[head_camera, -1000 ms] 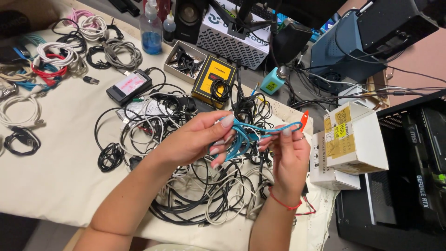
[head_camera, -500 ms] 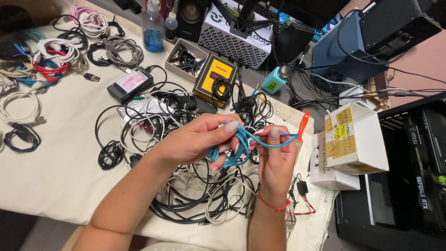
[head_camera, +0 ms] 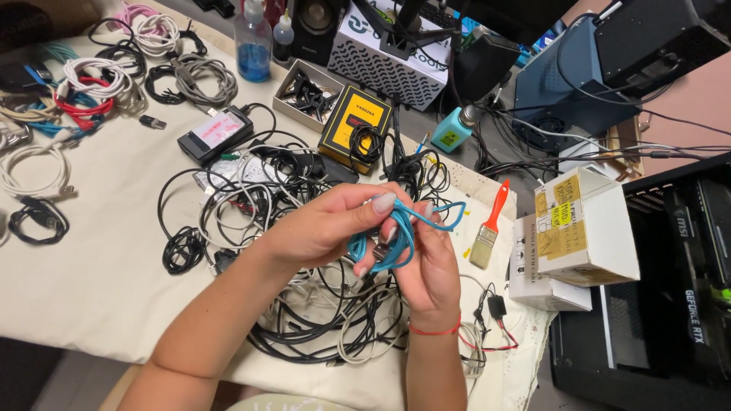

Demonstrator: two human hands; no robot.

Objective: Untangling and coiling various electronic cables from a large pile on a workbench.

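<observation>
Since the earlier frame the two hands have closed in on each other and the thin bright-blue cable (head_camera: 396, 240), then stretched toward the right, is now gathered into a tight bundle of loops between them; the paintbrush with the orange plastic handle (head_camera: 489, 223), then up by the right hand, now lies on the cream cloth-covered counter (head_camera: 91, 281), just beside that hand. The left hand (head_camera: 324, 228) is curled shut over the upper side of the bundle, thumb and forefinger pinching the loops. The right hand (head_camera: 426, 262) is cupped round the bundle from below, fingers closed on it, with one loop standing free toward the brush. The bundle is held in the air above the tangled heap of black, grey and white cables (head_camera: 304, 304). Risks, as judged from this position: the free loop may spring open if either pinch slackens, undoing the coil; a trailing end, not visible here, may snag in the heap below and drag other leads up with it; too tight a bend at the plug may strain the cable. The brush lies near the counter edge and a sweep of the right wrist could knock it off.
</observation>
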